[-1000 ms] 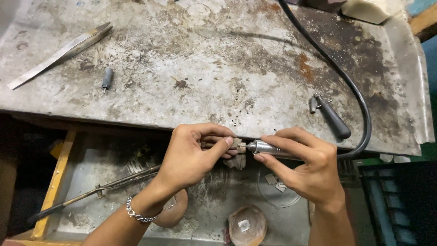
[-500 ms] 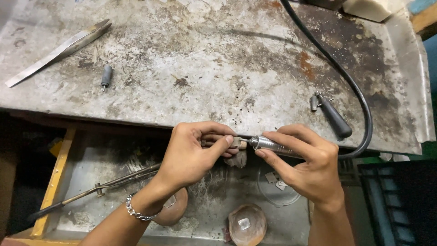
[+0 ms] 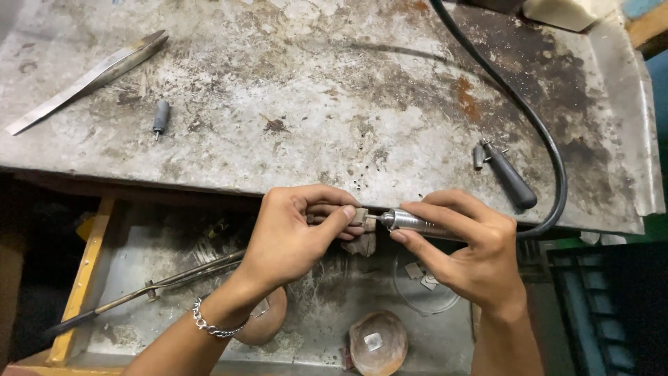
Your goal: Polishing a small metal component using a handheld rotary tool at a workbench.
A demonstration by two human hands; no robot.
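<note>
From the head view, the left hand [image 3: 296,233] pinches a small grey piece [image 3: 360,216] at the table [image 3: 334,104] edge, while the right hand [image 3: 466,254] grips a rotary handpiece [image 3: 410,221], its tip at the piece: grinding seems underway, calling for steady, light pressure.

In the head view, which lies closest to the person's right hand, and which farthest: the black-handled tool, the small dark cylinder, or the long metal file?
From the right hand:
1. Black-handled tool, just above on the bench's right.
2. Small dark cylinder, bench's left.
3. Long metal file, far upper left.
</note>
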